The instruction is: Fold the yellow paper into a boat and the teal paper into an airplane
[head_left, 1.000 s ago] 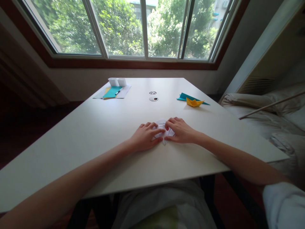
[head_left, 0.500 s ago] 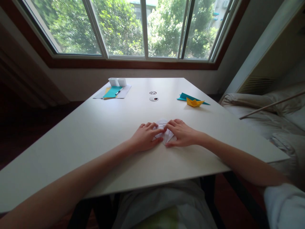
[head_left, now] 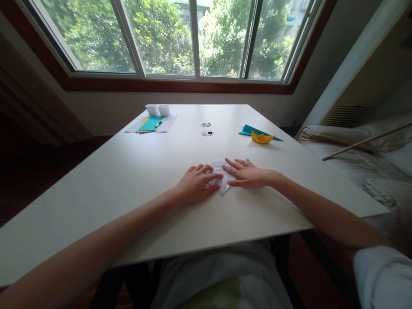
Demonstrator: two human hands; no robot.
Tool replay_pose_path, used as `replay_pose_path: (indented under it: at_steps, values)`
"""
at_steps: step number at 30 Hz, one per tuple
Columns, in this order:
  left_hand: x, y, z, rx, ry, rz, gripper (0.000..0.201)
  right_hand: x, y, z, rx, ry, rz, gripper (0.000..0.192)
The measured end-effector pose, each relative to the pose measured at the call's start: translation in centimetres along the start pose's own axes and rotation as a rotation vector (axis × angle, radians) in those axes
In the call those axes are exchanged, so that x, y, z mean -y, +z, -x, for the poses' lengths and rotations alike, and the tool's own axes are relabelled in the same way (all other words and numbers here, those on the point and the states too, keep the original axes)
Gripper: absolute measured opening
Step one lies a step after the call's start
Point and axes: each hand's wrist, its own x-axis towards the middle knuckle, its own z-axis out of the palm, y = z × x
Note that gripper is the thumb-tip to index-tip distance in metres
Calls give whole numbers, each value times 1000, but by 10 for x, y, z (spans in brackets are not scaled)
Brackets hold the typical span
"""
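A folded sheet of white paper [head_left: 224, 184] lies on the white table [head_left: 154, 171] close in front of me, its pointed end towards me. My left hand [head_left: 200, 182] rests on the paper's left side with its fingers spread and slightly bent. Across the right side lies my right hand [head_left: 246, 172], flat with the fingers stretched out and apart. Parts of the paper are hidden under both hands.
A yellow paper boat [head_left: 262, 137] and a blue folded paper plane [head_left: 251, 130] sit at the right. Far left are blue paper [head_left: 151, 123], a pen [head_left: 159, 122] and white containers [head_left: 164, 110]. Two round inserts [head_left: 207, 133] are mid-table.
My right hand has flattened and its fingers have straightened, shifting slightly right and away from me. The left hand stays nearly where it was on the paper.
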Motion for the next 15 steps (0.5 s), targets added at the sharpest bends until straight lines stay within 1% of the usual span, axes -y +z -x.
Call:
replay_pose_path:
  at_steps: [3, 6, 11, 15]
  values:
    - [-1, -2, 0, 4, 12, -13, 38, -1, -4, -1, 21, 7, -2, 68]
    - [2, -5, 0, 19, 37, -40, 35, -3, -9, -1, -31, -70, 12, 58]
    - [16, -11, 1, 55, 30, -64, 33, -2, -18, 4, -153, -194, 51, 41]
    - [24, -13, 1, 81, 128, 7, 34, 3, -21, 6, -178, -280, 38, 36]
